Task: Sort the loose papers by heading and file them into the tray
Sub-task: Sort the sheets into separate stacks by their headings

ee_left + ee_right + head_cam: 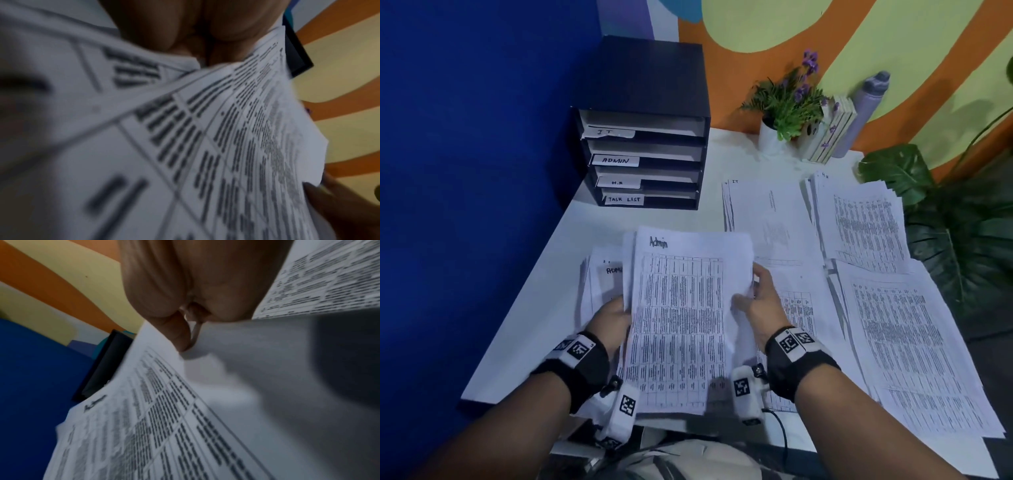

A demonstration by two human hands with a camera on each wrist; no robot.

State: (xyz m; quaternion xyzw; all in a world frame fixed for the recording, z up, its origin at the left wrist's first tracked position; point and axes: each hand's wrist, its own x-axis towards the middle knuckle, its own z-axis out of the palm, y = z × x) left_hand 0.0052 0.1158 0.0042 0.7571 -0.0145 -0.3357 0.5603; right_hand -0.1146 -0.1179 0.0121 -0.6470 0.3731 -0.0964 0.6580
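Both hands hold a stack of printed sheets headed "Admin" [681, 308] lifted above the near part of the white table [544, 308]. My left hand [616, 315] grips its left edge; my right hand [756, 298] pinches its right edge with the thumb on top. The wrist views show the same Admin stack [226, 146] [164, 418] close up and blurred. More Admin sheets [602, 284] lie underneath at the left. The black four-shelf tray [647, 85] stands at the back left, with labels IT, ADMIN [615, 160], H.R and TASK LIST.
Other paper piles lie on the table: an IT pile [767, 212], an H.R pile [859, 222] and a large pile [907, 349] at the near right. A potted plant [787, 102], a small box and a grey bottle [866, 106] stand at the back. A big leafy plant [962, 233] borders the right edge.
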